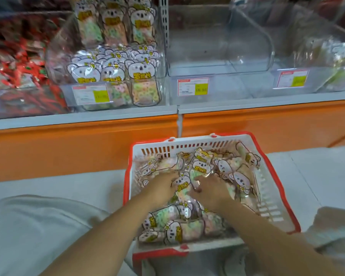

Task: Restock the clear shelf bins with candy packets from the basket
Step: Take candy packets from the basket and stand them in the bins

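Candy packets [189,226] with a koala face and pastel rings inside lie heaped in the red-rimmed white basket [267,208], which stands on the pale floor [327,172]. Both bare forearms reach into the basket from its near side. The left hand [163,186] lies on the heap at the basket's middle, its fingers bent round the edge of one koala packet [182,185]. The right hand [211,189] sits just beside it on the other side of that packet, fingers curled down onto the wrappers; motion blur hides whether it actually has a hold on anything.

Beyond the far rim of the basket runs the orange shelf base [267,124], and above that stand the clear shelf bins. Up and to the left of the basket, the stocked bin [54,56] holds rows of the same koala packets, upright. Straight above the basket is the bare bin [217,56], with a price label [193,86] on its front. Up and to the right of the basket, a third bin [307,46] shows a few packets, blurred. Grey-clothed knees [28,226] flank the basket.
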The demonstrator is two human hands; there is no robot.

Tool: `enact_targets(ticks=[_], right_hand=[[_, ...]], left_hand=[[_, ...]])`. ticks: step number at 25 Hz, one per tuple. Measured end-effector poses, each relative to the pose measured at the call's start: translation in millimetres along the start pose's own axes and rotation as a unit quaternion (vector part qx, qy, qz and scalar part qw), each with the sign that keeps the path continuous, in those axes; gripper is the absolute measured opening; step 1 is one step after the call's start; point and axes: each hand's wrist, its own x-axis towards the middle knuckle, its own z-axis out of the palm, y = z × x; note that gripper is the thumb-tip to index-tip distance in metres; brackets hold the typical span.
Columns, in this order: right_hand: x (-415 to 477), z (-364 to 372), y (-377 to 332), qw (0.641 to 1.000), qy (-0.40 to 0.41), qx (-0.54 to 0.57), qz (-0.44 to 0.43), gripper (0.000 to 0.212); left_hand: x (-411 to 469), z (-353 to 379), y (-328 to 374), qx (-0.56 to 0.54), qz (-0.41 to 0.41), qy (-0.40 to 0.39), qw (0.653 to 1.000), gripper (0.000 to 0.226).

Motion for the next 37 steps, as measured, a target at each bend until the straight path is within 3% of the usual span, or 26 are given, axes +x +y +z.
enact_targets(ticks=[4,8,11,13,15,17,19,20,21,23,25,27,28,31,34,35,37], right_hand=[[6,20,-20,0.998,-0.009,-0.051,0.045,0.066],[15,12,-10,0.991,-0.025,0.120,0.051,0.033],[10,0,-4,0.936,0.000,0.350,0.048,0.020],[7,-11,1,0.891,0.032,0.451,0.048,0.026],[6,-21,1,0.854,0.017,0.518,0.038,0.027],[4,-24,-5,0.840,-0.037,0.541,0.027,0.029],[5,-25,-11,0.839,-0.041,0.540,0.044,0.030],[9,-24,-11,0.850,0.008,0.524,0.052,0.028],[14,-25,-8,0.885,0.087,0.454,0.053,0.027],[29,-27,6,0.961,0.203,0.185,0.036,0.037],[37,-20,17,0.989,0.141,0.031,0.042,0.060],[36,-7,16,0.997,0.060,-0.012,0.046,0.079],[36,-2,15,0.997,0.058,-0.024,0.041,0.084],[37,-4,11,0.995,0.080,0.029,0.054,0.087],[39,-15,13,0.987,0.090,0.125,0.041,0.059],[36,-18,13,0.975,0.103,0.193,0.032,0.048],[27,-29,14,0.919,0.113,0.377,0.024,0.026]], left_hand=[[11,20,0,-0.037,-0.015,-0.002,0.999,0.053],[17,13,-5,-0.079,-0.012,0.098,0.992,0.045],[17,8,1,-0.156,-0.023,0.178,0.971,0.039],[18,5,6,-0.227,-0.040,0.213,0.949,0.038],[18,4,10,-0.278,-0.065,0.164,0.944,0.029],[18,9,7,-0.348,-0.089,0.099,0.928,0.021],[20,14,1,-0.446,-0.128,0.076,0.883,0.035],[20,16,-2,-0.478,-0.142,0.076,0.863,0.037],[21,16,-4,-0.497,-0.145,0.086,0.851,0.031],[19,13,-6,-0.511,-0.151,0.102,0.840,0.023],[15,9,-5,-0.520,-0.156,0.111,0.833,0.026],[10,5,-2,-0.532,-0.160,0.112,0.824,0.020],[8,5,0,-0.539,-0.161,0.107,0.820,0.013],[8,4,-4,-0.546,-0.158,0.111,0.815,0.008],[11,5,-8,-0.538,-0.165,0.122,0.818,0.018],[12,5,-9,-0.538,-0.168,0.125,0.816,0.021],[14,6,-11,-0.543,-0.172,0.127,0.812,0.023]])
